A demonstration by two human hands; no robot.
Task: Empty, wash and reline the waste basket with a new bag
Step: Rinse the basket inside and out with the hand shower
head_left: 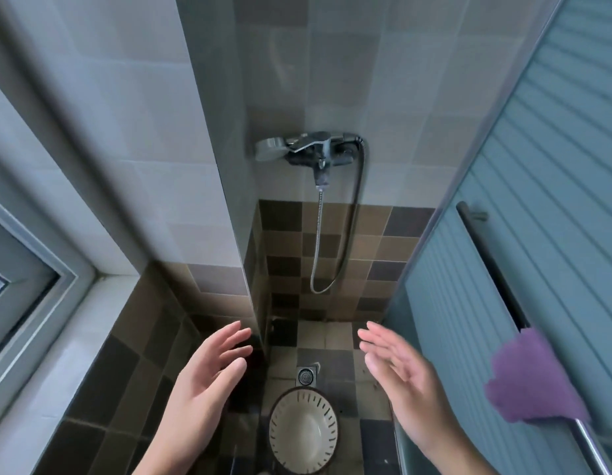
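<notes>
Waste basket stands upright on the tiled shower floor, near centre, just this side of the floor drain; round, cream inside with dark slots around the wall, no bag or contents visible. Left hand and right hand are raised above it on either side, palms facing inward, fingers straight and slightly spread, holding nothing.

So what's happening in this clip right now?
A person stands at a tiled shower stall, both hands open and holding nothing: left hand, right hand. The waste basket sits upright and empty on the shower floor between them, near the floor drain, below the wall tap. No bag lines it yet.
</notes>
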